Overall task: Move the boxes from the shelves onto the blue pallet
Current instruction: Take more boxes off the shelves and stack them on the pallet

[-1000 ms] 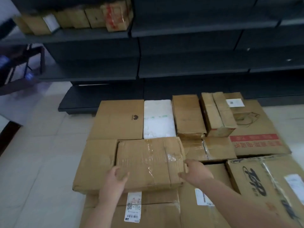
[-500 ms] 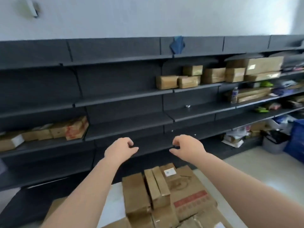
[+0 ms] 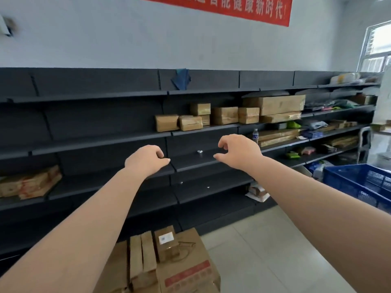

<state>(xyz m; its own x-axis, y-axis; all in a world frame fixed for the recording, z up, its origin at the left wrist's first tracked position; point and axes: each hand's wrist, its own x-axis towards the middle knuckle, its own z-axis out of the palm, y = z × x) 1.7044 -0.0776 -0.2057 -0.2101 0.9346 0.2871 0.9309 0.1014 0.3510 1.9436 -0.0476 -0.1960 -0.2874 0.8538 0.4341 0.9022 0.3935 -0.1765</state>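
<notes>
Both my arms stretch forward toward the dark shelves. My left hand and my right hand hang in the air with loosely curled fingers and hold nothing. Above and beyond them, several small taped cardboard boxes stand on a shelf, with a long cardboard box further right. Another box with red print lies on a lower shelf at the left. At the bottom, stacked boxes sit below my arms; the pallet under them is hidden.
A blue plastic crate stands on the floor at the right. A water bottle, flat packages and mixed goods fill the right shelves. A blue cloth hangs on the top shelf. Pale tiled floor lies between the stack and the crate.
My hands let go of the taped box on the stack and rose into the air. My view swung up from the stack to the shelves and the wall.
</notes>
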